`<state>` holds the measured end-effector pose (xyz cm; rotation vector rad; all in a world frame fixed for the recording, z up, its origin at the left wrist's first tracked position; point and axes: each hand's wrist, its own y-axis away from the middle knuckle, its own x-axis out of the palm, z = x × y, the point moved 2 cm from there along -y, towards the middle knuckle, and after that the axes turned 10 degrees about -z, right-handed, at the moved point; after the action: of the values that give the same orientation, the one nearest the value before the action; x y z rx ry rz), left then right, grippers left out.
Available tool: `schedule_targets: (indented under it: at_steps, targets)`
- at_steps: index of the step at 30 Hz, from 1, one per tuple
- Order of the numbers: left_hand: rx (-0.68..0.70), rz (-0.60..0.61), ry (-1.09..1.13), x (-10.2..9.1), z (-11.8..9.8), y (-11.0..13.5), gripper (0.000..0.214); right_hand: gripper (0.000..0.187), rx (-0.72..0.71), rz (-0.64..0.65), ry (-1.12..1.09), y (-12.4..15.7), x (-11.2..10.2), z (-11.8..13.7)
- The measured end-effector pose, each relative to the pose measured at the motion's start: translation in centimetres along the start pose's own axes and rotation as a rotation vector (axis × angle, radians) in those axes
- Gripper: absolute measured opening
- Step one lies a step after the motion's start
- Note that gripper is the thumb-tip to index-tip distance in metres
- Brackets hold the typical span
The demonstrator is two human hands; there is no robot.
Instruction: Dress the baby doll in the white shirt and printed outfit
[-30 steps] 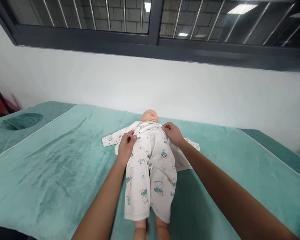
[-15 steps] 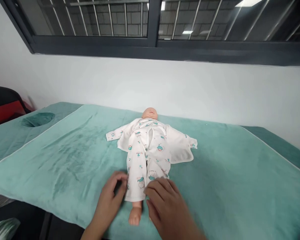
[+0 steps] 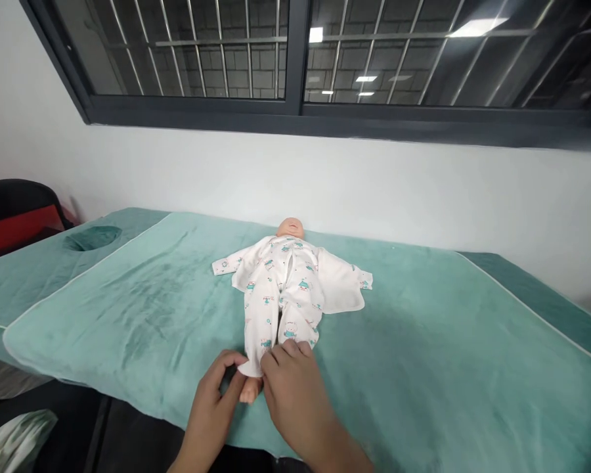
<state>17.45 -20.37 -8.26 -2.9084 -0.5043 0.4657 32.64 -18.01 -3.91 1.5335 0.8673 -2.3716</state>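
Observation:
A baby doll (image 3: pixel 290 228) lies on its back on a green sheet (image 3: pixel 404 368), its head toward the wall. It wears white printed baby trousers (image 3: pixel 262 309) over an open white jacket (image 3: pixel 342 279) whose sides and sleeves spread outward. My left hand (image 3: pixel 211 397) pinches the outer edge of one trouser cuff between thumb and fingers. At the inner edge of that same cuff, my right hand (image 3: pixel 295 394) is closed on the cloth and hides the other trouser leg's end. Below the cuff, one bare doll foot (image 3: pixel 250 391) pokes out; the other is hidden.
The sheet covers a padded bed with a face hole (image 3: pixel 92 238) at the left. A white wall (image 3: pixel 374 190) and a dark-framed window (image 3: pixel 295 108) stand behind. A red and black chair (image 3: pixel 20 213) is far left; a plastic bag (image 3: pixel 17 440) lies lower left.
My left hand has taken hold of the cuff, and both hands have it drawn lower over the foot. The leg slants slightly left. The view has tilted up a little.

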Motion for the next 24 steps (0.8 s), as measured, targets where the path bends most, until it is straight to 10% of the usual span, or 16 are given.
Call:
schedule_targets:
  at_steps: [14, 24]
  targets:
    - [-0.097, -0.158, 0.041, -2.6, -1.7, 4.7, 0.026, 0.025, -0.022, -0.32, -0.429, 4.7, -0.3, 1.1]
    - [0.377, -0.029, -0.329, -1.1, 0.3, 3.6, 0.04, 0.02, -0.114, -0.359, -0.451, 5.1, -1.1, 0.3]
